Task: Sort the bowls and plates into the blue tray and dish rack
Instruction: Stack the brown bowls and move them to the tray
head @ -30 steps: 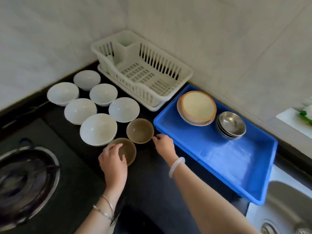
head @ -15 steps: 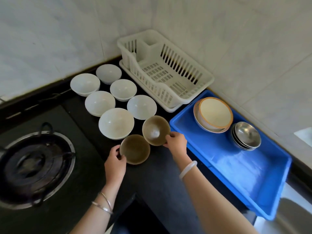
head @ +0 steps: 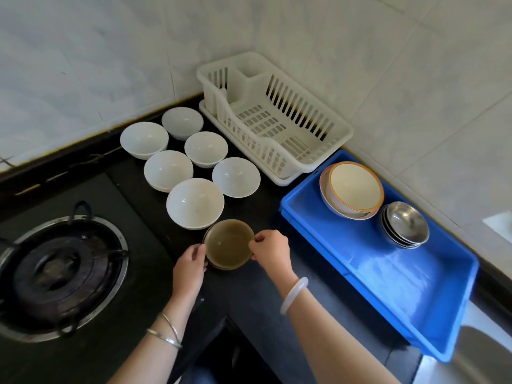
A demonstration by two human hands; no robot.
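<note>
While six white round ceramic bowls (head: 194, 167) wait on the black desk (head: 249, 300): left hand (head: 189, 268), right hand (head: 273, 252) pinching nested translucent brown bowls (head: 228, 243); next, probably rightward into blue plastic tray (head: 388, 295).

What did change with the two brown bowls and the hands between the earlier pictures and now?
The right hand lifted its brown bowl and set it into the one by the left hand, so they now form one brown stack, which both hands hold at the rim. The six white bowls, the empty rack and the dishes in the blue tray stayed as they were.
</note>
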